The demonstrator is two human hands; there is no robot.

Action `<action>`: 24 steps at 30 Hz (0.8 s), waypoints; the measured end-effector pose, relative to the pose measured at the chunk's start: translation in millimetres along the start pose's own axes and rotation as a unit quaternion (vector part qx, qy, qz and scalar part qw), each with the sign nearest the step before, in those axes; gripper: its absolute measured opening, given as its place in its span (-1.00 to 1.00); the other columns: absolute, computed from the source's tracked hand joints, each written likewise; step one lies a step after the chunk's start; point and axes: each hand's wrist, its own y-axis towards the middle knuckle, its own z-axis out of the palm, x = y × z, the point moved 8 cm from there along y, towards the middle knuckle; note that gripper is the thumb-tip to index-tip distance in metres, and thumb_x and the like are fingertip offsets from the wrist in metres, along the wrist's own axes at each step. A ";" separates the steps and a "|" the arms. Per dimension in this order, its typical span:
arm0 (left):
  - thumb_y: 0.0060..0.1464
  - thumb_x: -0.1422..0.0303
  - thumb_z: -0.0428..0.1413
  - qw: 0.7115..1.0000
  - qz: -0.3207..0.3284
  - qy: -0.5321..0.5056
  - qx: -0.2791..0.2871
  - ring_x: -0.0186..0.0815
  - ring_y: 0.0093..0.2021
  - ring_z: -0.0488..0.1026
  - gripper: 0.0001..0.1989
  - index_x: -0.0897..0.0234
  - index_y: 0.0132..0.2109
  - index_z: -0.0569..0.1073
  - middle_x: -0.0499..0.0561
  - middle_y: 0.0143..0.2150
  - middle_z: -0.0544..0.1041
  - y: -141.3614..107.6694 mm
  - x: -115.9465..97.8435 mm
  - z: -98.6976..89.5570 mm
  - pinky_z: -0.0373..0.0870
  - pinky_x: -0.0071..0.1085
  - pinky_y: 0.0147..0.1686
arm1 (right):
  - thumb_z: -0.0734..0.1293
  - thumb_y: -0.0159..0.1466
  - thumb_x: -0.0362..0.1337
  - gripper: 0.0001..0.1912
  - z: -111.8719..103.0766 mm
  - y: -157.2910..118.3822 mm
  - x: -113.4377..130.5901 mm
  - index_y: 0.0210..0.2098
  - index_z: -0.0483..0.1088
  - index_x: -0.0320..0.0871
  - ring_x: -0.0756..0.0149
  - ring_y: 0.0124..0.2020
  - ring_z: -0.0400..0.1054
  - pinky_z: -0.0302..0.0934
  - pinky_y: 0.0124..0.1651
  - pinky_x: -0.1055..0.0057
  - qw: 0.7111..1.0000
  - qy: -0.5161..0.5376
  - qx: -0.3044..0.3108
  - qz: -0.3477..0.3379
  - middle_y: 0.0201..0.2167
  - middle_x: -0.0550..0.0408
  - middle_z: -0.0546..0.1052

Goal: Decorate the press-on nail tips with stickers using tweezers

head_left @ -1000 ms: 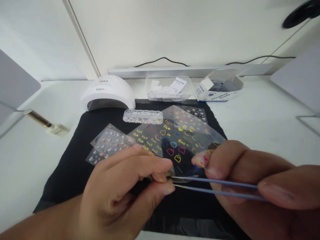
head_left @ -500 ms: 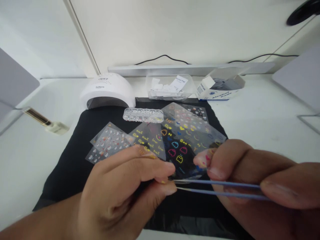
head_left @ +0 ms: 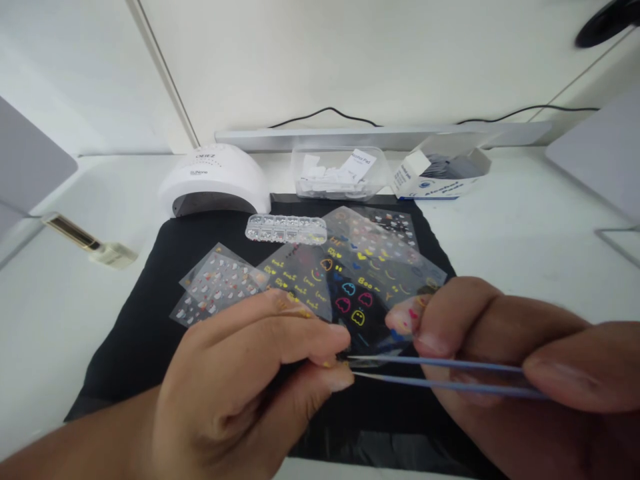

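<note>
My left hand (head_left: 250, 380) is closed in a pinch on the near edge of a clear sticker sheet (head_left: 357, 293) with colourful ghosts and yellow words. In my right hand (head_left: 510, 347) are blue tweezers (head_left: 465, 375), their tips slightly apart at my left fingertips. The right fingers also touch the right part of the sheet. Whether the tips grip anything is too small to tell. Another clear sheet with yellow lettering (head_left: 293, 277) lies beside it, and small patterned sheets (head_left: 225, 277) lie further left on the black cloth (head_left: 135, 320).
A white lamp (head_left: 215, 173) stands at the back left, near a case of small gems (head_left: 286, 229). Behind are a clear tub of white packets (head_left: 340, 177) and an alcohol pad box (head_left: 440, 177). A polish bottle (head_left: 113, 255) lies at the left.
Both hands hold almost the same pose. The tweezer tips and the sheet have shifted only very slightly.
</note>
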 end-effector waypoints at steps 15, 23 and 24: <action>0.10 0.60 0.29 0.999 -0.027 -0.002 0.020 -0.44 -0.42 0.60 -0.82 0.30 -0.16 0.55 -0.04 -0.36 0.66 3.2 2.2 0.1 0.57 -0.67 -0.40 | 0.33 0.39 -0.01 -0.65 -17.1 -17.5 -12.0 -0.47 0.61 0.11 0.26 -0.62 0.30 0.41 -0.42 0.18 0.998 -0.001 -0.049 0.049 -0.74 0.19 0.41; 0.12 0.64 0.28 1.000 0.001 -0.007 -0.018 -0.49 -0.41 0.59 -0.85 0.38 -0.18 0.57 -0.05 -0.39 0.64 3.6 -2.4 -1.6 0.54 -0.75 -0.30 | 0.43 0.32 -0.07 -0.71 -12.5 -11.6 -8.1 -0.51 0.58 0.06 0.29 -0.61 0.30 0.42 -0.41 0.21 0.999 -0.001 -0.028 0.030 -0.74 0.19 0.40; 0.11 0.64 0.29 1.000 -0.008 -0.005 -0.014 -0.49 -0.41 0.60 -0.84 0.38 -0.18 0.56 -0.04 -0.39 0.64 3.4 -1.4 -1.1 0.54 -0.74 -0.30 | 0.43 0.33 -0.08 -0.70 -11.6 -10.8 -8.0 -0.52 0.58 0.06 0.29 -0.61 0.30 0.42 -0.42 0.22 0.999 -0.005 -0.027 0.030 -0.74 0.19 0.40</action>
